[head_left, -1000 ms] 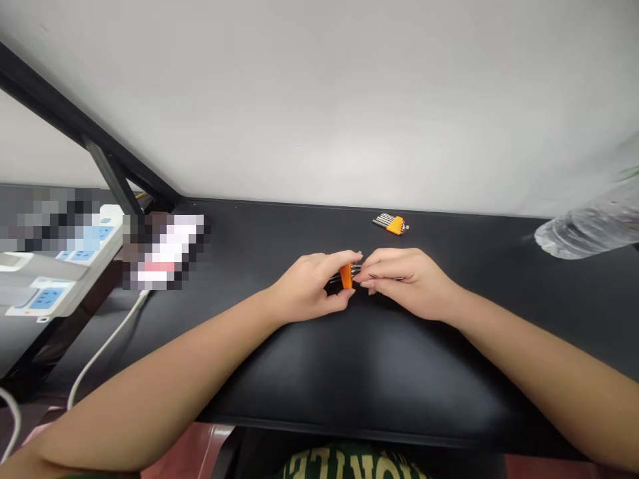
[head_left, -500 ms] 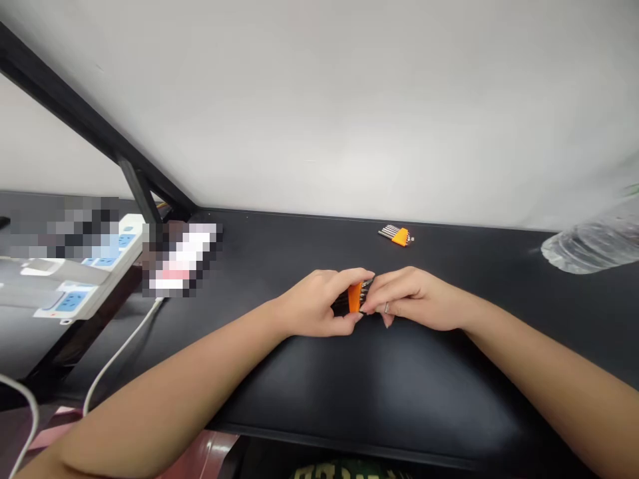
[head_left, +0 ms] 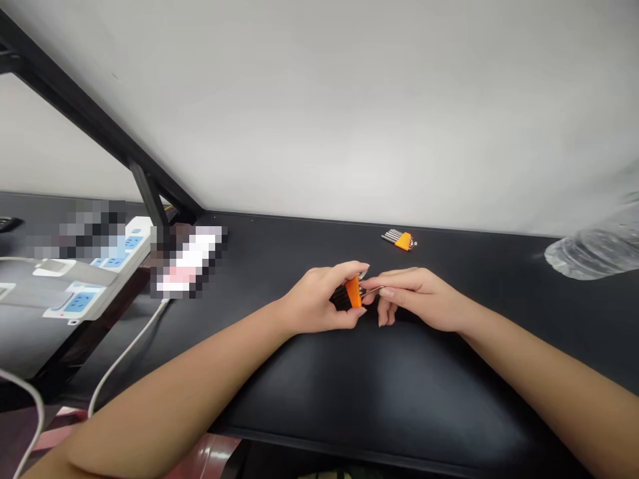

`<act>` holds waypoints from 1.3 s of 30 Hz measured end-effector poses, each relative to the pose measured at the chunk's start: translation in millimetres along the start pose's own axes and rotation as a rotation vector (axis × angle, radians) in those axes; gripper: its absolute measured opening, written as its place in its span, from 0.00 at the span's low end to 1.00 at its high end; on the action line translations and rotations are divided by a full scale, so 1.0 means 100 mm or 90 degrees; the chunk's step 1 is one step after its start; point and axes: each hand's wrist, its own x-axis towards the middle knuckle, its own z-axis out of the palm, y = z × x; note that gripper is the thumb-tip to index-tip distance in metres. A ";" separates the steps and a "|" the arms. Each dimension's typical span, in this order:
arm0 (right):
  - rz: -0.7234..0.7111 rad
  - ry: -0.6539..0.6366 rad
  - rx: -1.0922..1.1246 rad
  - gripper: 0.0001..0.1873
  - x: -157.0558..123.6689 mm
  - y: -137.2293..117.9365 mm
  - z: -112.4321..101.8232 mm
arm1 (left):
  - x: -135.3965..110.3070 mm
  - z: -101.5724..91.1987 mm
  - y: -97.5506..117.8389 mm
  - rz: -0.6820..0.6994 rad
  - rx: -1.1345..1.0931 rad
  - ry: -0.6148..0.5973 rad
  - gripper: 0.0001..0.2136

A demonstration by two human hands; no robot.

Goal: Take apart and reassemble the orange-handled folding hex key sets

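Note:
Between thumb and fingers, my left hand (head_left: 319, 299) grips the orange holder of a hex key set (head_left: 354, 291) just above the black table (head_left: 319, 386). Dark key shafts run from the holder back toward my palm. On the holder's right side, my right hand (head_left: 419, 296) pinches a thin metal hex key (head_left: 372, 291) between thumb and index finger. That key reaches to the holder; whether its end sits in a slot I cannot tell. A second hex key set (head_left: 399, 239), also in an orange holder, lies farther back near the wall.
A clear plastic bottle (head_left: 589, 256) lies at the right by the wall. To the left are a pixelated phone-like object (head_left: 187, 263) with a white cable (head_left: 127, 356), a white power strip (head_left: 107, 276) with plugs, and a black metal frame (head_left: 144, 193).
My right thumb and index finger have drawn slightly right, and a hex key now shows between them and the holder. My left hand keeps its grip. The view has shifted slightly.

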 end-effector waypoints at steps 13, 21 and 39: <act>-0.119 -0.007 -0.751 0.33 -0.02 0.06 0.13 | 0.01 0.01 0.03 -0.012 0.074 0.052 0.29; -0.309 0.126 -0.840 0.22 -0.03 0.16 0.07 | 0.03 0.02 0.08 -0.006 0.047 0.031 0.32; 0.053 0.145 0.088 0.23 0.08 0.05 0.11 | -0.01 0.07 0.06 -0.034 0.130 0.023 0.31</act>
